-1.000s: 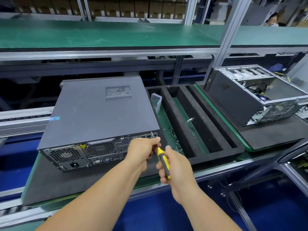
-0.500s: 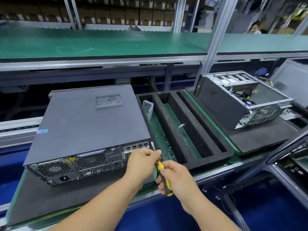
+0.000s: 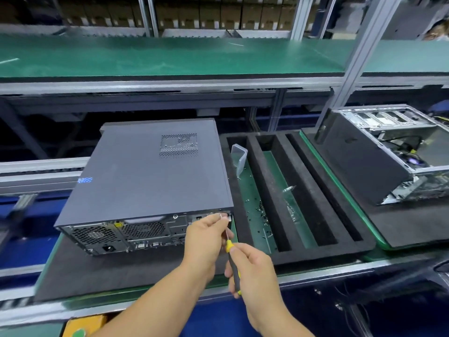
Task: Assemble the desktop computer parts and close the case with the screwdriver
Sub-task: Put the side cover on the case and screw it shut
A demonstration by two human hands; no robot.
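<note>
At the left, a closed grey case (image 3: 150, 171) lies flat on a black foam pad (image 3: 102, 271) on the worktop (image 3: 315, 273). Its top panel has a small vent grid near the far right corner and a blue sticker on the left edge. The rear face looks toward the person and shows two fan grilles, a power socket and a row of ports.

The left hand (image 3: 206, 237) is at the right end of this rear face, near the top corner. Its fingers are curled together and they pinch the thin metal shaft of the screwdriver (image 3: 230, 259) close to the tip. The tip is at the corner of the case, but the fingers hide whether it sits in a screw.

Just right of it and nearer to the person, the right hand (image 3: 252, 271) grips the yellow and black handle, with the fingers wrapped around it. The screwdriver is tilted, with the tip up toward the case and the handle down toward the person.

To the right of the case is a black foam tray (image 3: 313, 190) with long slots. In the left slot a clear plastic box (image 3: 239, 158) stands tilted, and many small screws (image 3: 262, 212) lie scattered on the green bottom. In the next slot lies a small metal part, too small to tell what it is.

At the far right, an open case (image 3: 379, 154) lies on another black pad, and its metal frame and cables are visible inside.
</note>
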